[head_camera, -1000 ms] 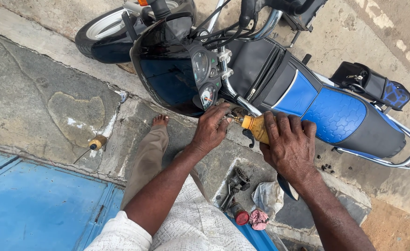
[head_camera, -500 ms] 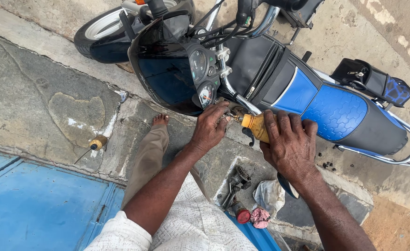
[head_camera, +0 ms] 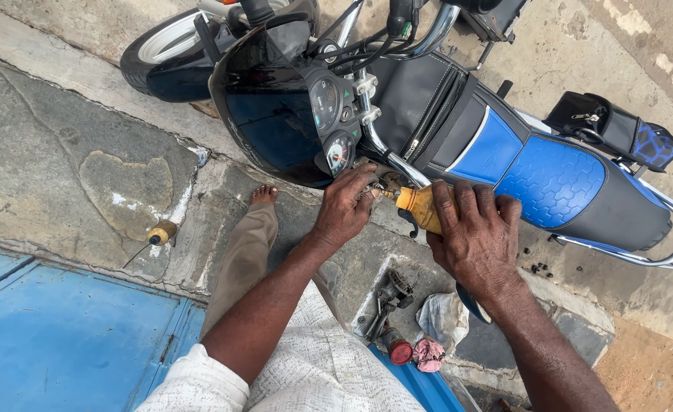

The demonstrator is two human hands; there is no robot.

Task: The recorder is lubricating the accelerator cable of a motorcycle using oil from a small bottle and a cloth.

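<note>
Outdoors, motorcycle (head_camera: 458, 145) stands on cracked concrete (head_camera: 62, 152).

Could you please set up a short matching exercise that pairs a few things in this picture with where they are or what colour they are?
Things:
1. yellow handle
2. motorcycle seat
3. small oil can
4. red cap

Descriptions:
A. blue and black
B. gripped in the right hand
C. lying alone on the concrete, left of the bare foot
D. on the ground beside a pink rag

Pairs: 1-B, 2-A, 3-C, 4-D
</note>
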